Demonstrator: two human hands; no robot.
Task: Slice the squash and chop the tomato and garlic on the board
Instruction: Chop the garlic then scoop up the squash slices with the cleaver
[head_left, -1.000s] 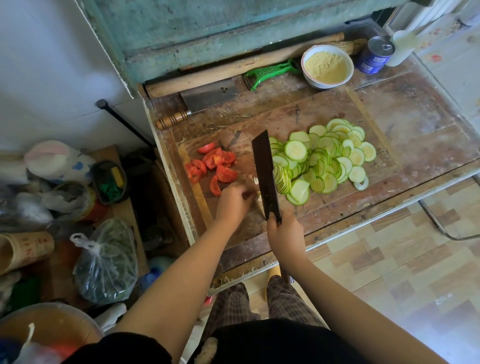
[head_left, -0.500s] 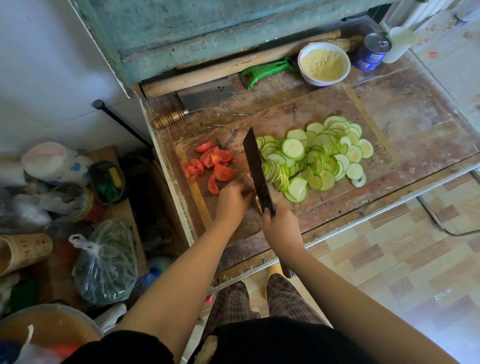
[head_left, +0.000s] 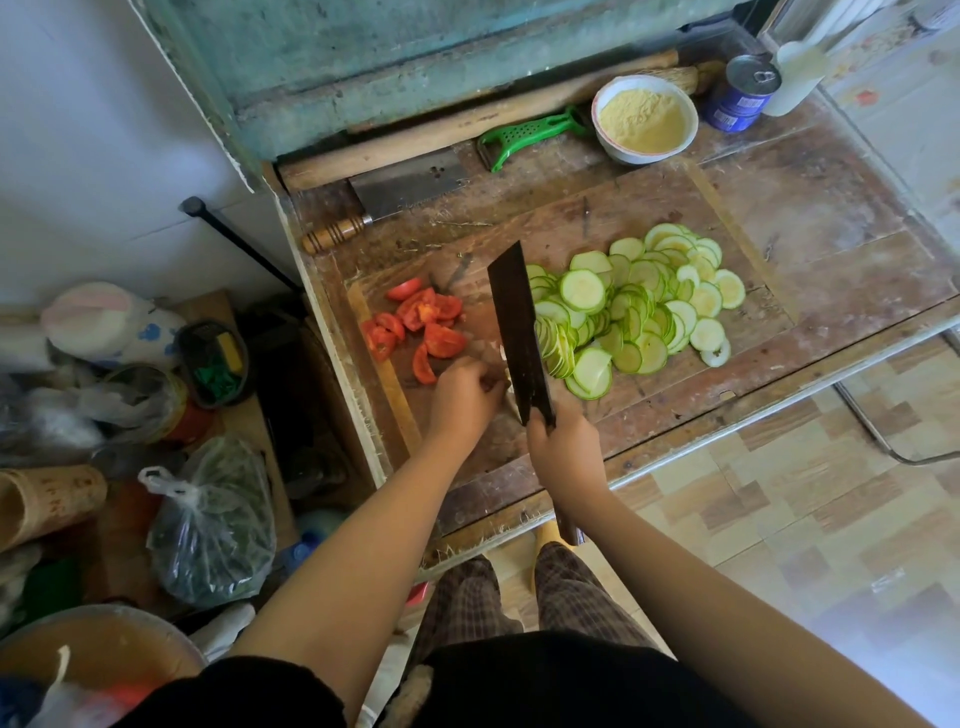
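On the worn wooden board (head_left: 613, 218) a heap of thin green squash slices (head_left: 634, 306) lies at the right and red tomato wedges (head_left: 421, 327) at the left. Between them my right hand (head_left: 563, 447) grips the handle of a dark cleaver (head_left: 517, 327), blade pointing away from me. My left hand (head_left: 462, 395), fingers curled, holds small pale garlic pieces (head_left: 501, 358) right beside the blade; most of the garlic is hidden by the fingers.
A second cleaver (head_left: 400, 192), a rolling pin (head_left: 467, 124), a green peeler (head_left: 530, 132), a bowl of yellow meal (head_left: 644, 119) and a blue can (head_left: 743, 93) line the back. Bags, a basket and a basin crowd the floor at the left.
The cleaver stays between tomato and squash, shifting only slightly over the garlic. My left hand keeps its place beside the blade. The view has drifted a little.
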